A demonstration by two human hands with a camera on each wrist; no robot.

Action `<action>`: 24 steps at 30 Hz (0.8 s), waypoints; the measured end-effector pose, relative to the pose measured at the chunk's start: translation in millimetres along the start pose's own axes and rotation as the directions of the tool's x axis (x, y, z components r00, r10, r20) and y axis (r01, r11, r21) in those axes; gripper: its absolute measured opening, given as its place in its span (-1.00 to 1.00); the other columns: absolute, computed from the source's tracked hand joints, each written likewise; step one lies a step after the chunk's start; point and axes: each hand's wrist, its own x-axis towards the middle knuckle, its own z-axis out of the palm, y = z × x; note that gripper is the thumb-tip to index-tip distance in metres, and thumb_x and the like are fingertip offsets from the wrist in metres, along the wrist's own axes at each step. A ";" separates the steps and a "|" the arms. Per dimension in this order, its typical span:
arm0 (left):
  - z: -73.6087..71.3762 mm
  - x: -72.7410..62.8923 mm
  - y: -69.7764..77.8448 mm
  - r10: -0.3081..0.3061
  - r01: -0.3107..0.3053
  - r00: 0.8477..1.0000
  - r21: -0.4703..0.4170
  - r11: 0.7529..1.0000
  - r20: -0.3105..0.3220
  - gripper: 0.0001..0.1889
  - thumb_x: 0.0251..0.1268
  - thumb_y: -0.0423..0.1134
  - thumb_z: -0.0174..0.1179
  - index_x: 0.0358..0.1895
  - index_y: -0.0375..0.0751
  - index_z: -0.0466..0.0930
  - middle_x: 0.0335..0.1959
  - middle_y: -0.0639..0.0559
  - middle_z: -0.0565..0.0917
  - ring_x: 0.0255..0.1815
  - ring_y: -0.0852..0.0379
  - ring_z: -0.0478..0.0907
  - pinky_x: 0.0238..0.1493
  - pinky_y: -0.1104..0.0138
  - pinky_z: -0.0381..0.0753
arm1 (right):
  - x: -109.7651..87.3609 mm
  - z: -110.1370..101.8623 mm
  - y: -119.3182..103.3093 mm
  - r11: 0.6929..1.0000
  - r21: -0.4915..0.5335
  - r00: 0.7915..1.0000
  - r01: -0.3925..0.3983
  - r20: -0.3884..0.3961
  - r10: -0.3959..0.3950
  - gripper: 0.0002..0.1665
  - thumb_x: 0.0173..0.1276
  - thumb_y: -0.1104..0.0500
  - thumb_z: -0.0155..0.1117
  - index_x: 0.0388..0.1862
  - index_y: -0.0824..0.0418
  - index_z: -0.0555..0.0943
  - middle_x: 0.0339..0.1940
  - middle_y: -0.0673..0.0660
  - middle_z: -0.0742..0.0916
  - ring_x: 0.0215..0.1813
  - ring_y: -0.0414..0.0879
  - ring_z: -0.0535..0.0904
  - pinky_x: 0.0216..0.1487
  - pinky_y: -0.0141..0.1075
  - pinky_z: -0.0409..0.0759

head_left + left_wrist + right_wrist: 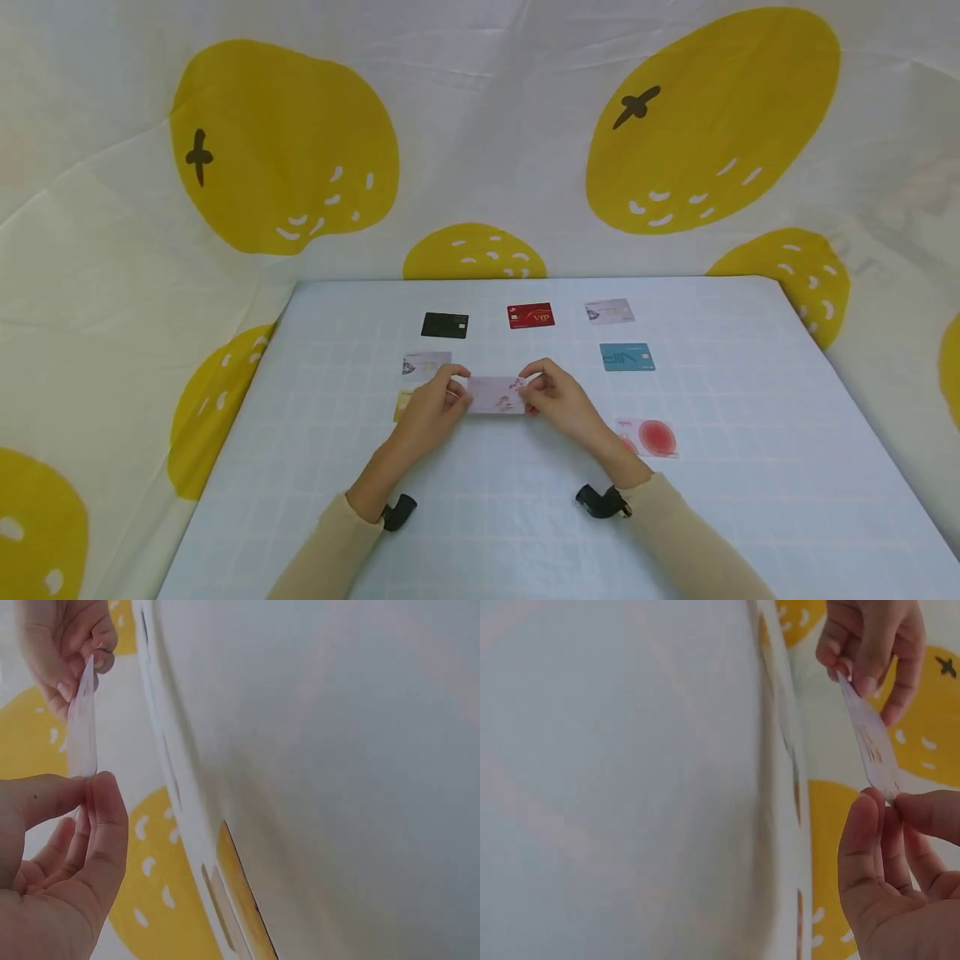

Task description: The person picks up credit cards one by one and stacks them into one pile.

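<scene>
Head: seemingly pinkish card (493,395) between hands (432,405) (559,402)

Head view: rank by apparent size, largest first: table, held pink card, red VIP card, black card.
1. Table
2. Held pink card
3. Red VIP card and black card: too alike to rank

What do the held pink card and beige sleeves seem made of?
Pink card: probably thin, smooth plastic, though coated paper is possible; the right wrist view shows a slim edge and slight bend. Beige sleeves: likely fabric, matte, showing no shine; weave too small to tell.
</scene>
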 end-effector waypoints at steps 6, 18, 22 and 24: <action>10.8 27.9 9.1 -0.035 0.036 0.999 -0.093 0.995 0.010 -0.66 0.40 -0.27 0.29 0.17 -0.10 0.47 -0.26 0.09 0.63 -0.28 0.18 0.63 -0.24 0.33 0.67 | 9.8 -21.6 -4.5 0.998 -0.023 0.994 -0.060 -0.088 0.057 -0.73 0.48 0.22 0.25 0.11 0.18 0.52 -0.27 0.17 0.69 -0.32 0.06 0.65 -0.17 -0.23 0.68; 36.3 72.6 12.1 -0.072 0.074 0.997 -0.096 0.993 0.026 -0.69 0.44 -0.28 0.22 0.18 -0.20 0.52 -0.18 0.01 0.64 -0.34 0.18 0.62 -0.26 0.37 0.65 | 30.6 -49.0 7.3 0.985 -0.098 0.977 -0.139 -0.177 0.120 -0.66 0.51 0.20 0.19 0.21 0.23 0.54 -0.22 0.23 0.68 -0.32 0.05 0.63 -0.17 -0.25 0.67; 40.1 81.3 10.4 -0.115 0.119 0.991 -0.072 0.990 0.063 -0.65 0.47 -0.26 0.17 0.24 -0.24 0.53 -0.09 -0.05 0.66 -0.36 0.16 0.62 -0.20 0.34 0.65 | 33.4 -50.9 11.1 0.975 -0.114 0.967 -0.192 -0.188 0.169 -0.60 0.54 0.16 0.14 0.29 0.24 0.53 -0.16 0.22 0.70 -0.25 0.04 0.65 -0.08 -0.21 0.68; 41.0 83.6 9.5 -0.146 0.152 0.985 -0.064 0.986 0.087 -0.63 0.48 -0.24 0.15 0.27 -0.25 0.52 -0.04 -0.06 0.66 -0.34 0.15 0.61 -0.15 0.31 0.64 | 34.4 -51.2 12.7 0.969 -0.108 0.962 -0.221 -0.188 0.198 -0.58 0.55 0.13 0.14 0.30 0.26 0.52 -0.11 0.23 0.71 -0.20 0.06 0.66 -0.02 -0.17 0.67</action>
